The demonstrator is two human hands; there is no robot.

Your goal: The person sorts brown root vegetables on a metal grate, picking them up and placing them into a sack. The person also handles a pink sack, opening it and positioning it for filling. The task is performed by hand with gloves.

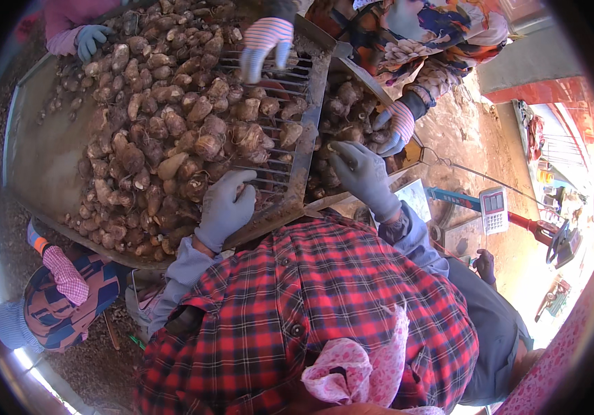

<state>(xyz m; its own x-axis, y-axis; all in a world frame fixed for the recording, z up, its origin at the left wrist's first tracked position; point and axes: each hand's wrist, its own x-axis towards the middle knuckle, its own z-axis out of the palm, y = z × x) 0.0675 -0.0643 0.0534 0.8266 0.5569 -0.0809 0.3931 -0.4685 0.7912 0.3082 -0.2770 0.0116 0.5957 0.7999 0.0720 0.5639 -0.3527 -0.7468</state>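
Note:
Brown taro corms [156,129] lie heaped on a metal sorting table with a grille of metal bars [276,179]. My left hand [227,207], in a grey glove, is at the near edge of the heap by the bars, its fingers curled; part of a corm shows beside them, and whether it is held is unclear. My right hand [361,174], also in a grey glove, is over a container of taro corms [348,98] beyond the table's metal rim [310,140]. Its fingers are bent, with a small dark thing at the fingertips that I cannot make out.
A co-worker's striped gloves [268,41] are over the grille and at the container [398,124]. Another person's blue glove [92,41] touches the heap at the far left. A person in a striped hat [14,324] is at the lower left. A scale display [494,210] stands at right.

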